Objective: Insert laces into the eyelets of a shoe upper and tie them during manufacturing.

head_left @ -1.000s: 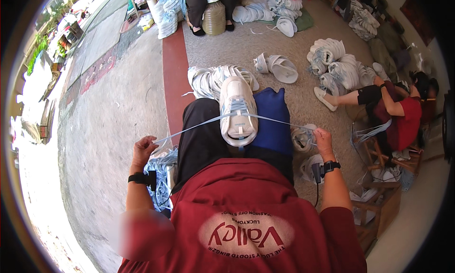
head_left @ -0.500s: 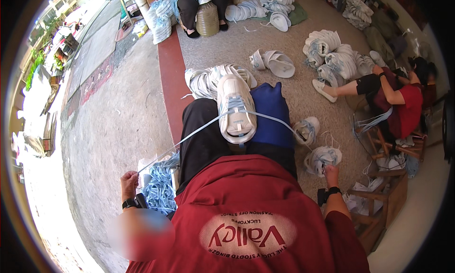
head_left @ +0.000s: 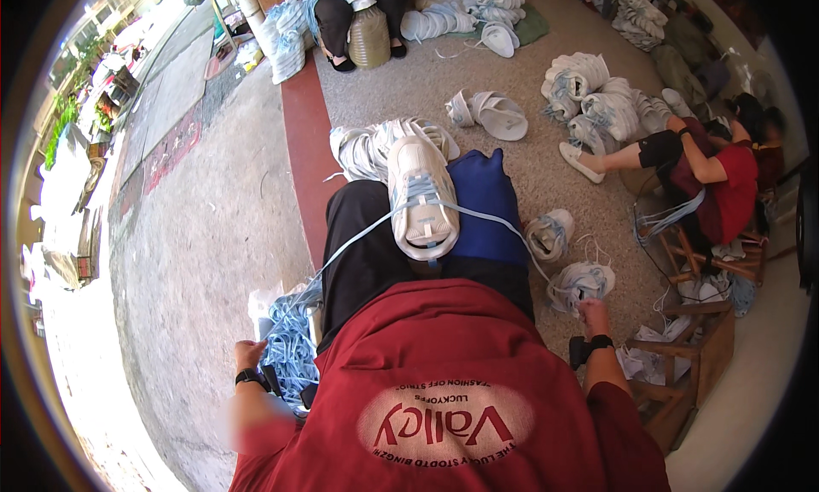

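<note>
head view shows a white shoe [head_left: 422, 197] lying sole-up on the person's lap, a light blue lace [head_left: 358, 236] stretched across it toward both sides. left hand [head_left: 249, 354] closes on the lace beside a heap of blue laces [head_left: 290, 347] in a pale bag. right hand [head_left: 593, 307] grips the other end near a white shoe bundle [head_left: 580, 280] on the floor.

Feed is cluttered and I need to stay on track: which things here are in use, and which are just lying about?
In use:
white shoe on the lap
light blue lace through it
left hand
right hand
bundle of blue laces

Lying about:
pile of white shoes
laced shoe
wooden stool
</note>
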A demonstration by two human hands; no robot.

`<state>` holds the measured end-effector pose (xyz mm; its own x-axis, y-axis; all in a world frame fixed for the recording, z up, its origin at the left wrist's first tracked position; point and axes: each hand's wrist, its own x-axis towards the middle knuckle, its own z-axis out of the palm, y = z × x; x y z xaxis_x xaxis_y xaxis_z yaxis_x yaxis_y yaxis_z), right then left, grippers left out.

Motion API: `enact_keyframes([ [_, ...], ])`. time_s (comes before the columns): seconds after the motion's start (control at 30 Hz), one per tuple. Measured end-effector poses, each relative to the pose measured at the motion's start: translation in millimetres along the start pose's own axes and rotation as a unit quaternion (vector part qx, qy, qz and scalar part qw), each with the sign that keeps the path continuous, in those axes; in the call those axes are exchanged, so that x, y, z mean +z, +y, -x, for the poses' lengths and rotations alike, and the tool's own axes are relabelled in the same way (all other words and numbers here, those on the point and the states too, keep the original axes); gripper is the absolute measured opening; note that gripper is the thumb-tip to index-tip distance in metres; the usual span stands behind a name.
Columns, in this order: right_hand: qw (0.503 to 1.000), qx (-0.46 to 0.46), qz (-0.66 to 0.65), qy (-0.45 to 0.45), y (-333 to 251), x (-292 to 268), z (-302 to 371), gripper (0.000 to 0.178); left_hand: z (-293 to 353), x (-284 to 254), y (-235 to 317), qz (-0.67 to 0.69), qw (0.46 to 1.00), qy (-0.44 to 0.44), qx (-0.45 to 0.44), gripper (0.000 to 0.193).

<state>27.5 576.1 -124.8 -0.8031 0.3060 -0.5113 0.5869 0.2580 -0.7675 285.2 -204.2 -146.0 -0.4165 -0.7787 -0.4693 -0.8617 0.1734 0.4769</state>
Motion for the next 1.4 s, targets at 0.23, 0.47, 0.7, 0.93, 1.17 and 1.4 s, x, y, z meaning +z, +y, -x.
enact_keyframes([
  [0.23,0.882,-0.093,-0.070,-0.456,-200.7,117.3,48.9,0.015,69.2,40.2,220.2,0.334,0.898,-0.247,0.144,0.023],
  [0.47,0.802,-0.426,0.147,-0.393,-266.8,229.4,24.3,0.019,117.0,93.0,383.4,0.093,0.765,-0.538,0.340,0.013],
  [0.7,0.907,-0.350,-0.075,-0.222,-264.5,264.8,29.4,0.019,104.0,122.2,400.8,0.256,0.814,-0.409,0.323,0.012],
  [0.93,0.895,-0.403,-0.079,-0.172,-250.9,277.5,30.5,0.019,105.7,126.0,397.7,0.244,0.810,-0.383,0.371,0.014],
  [1.17,0.887,-0.442,-0.062,-0.116,-250.7,286.6,26.1,0.020,106.6,130.5,392.8,0.248,0.799,-0.364,0.410,0.011],
  [1.4,0.883,-0.464,0.023,-0.059,-256.0,285.1,41.2,0.022,102.6,133.2,388.4,0.277,0.810,-0.351,0.380,0.010],
])
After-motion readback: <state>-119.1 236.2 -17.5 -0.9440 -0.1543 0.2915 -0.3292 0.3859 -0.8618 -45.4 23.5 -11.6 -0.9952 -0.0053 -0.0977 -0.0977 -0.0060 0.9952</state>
